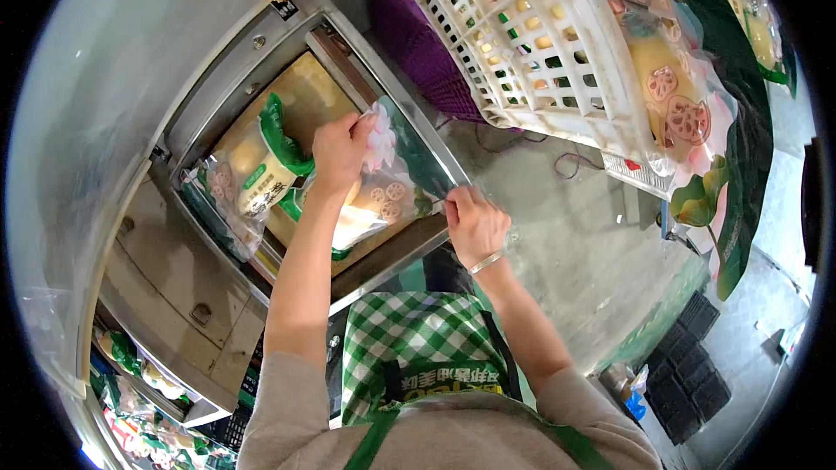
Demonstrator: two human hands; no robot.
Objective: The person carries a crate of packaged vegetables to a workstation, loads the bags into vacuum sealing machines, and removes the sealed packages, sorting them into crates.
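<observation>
Inside the open metal machine chamber, packages lie on a tan pad [326, 87]. My left hand [340, 152] is closed on the upper part of a clear bag [370, 196] printed with pink lotus flowers and root slices. At the chamber's right edge, my right hand [475, 222] has its fingers closed around the corner of the same bag. To the left of it lies a second lotus-printed bag [228, 187], with a green-and-white labelled packet [266, 178] on it.
A white plastic basket [557, 78] filled with packages stands at the upper right, lotus-printed bags [679, 104] hanging over its side. The machine's raised lid [96, 96] is on the left. Purple mesh [418, 43] lies behind the basket, black trays [688, 374] on the floor.
</observation>
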